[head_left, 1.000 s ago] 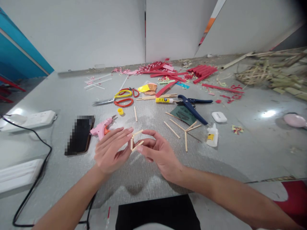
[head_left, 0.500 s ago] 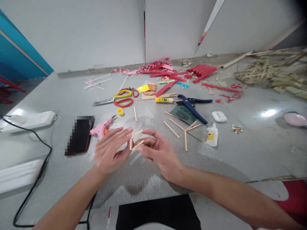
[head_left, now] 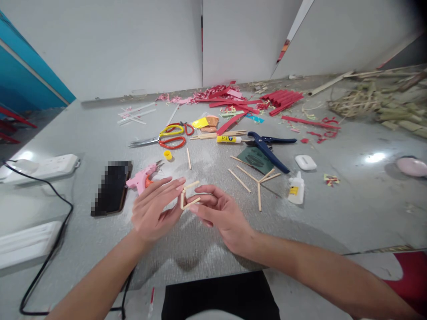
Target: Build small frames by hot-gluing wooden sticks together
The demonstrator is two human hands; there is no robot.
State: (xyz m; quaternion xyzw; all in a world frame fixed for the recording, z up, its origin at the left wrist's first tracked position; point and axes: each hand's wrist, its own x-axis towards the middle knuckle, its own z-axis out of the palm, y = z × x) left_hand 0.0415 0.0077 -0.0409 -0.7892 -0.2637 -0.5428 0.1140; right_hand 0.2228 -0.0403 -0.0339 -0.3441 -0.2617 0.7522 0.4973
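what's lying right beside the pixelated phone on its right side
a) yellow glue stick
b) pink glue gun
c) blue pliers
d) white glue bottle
b: the pink glue gun lies against the right edge of the phone, while the pliers, bottle and glue stick lie farther right.

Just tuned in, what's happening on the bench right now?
A person holds a small frame of wooden sticks above the grey table, pinched between the left hand and the right hand. A pink glue gun and a phone lie to the left. Loose sticks, a white glue bottle, blue pliers and scissors lie beyond.
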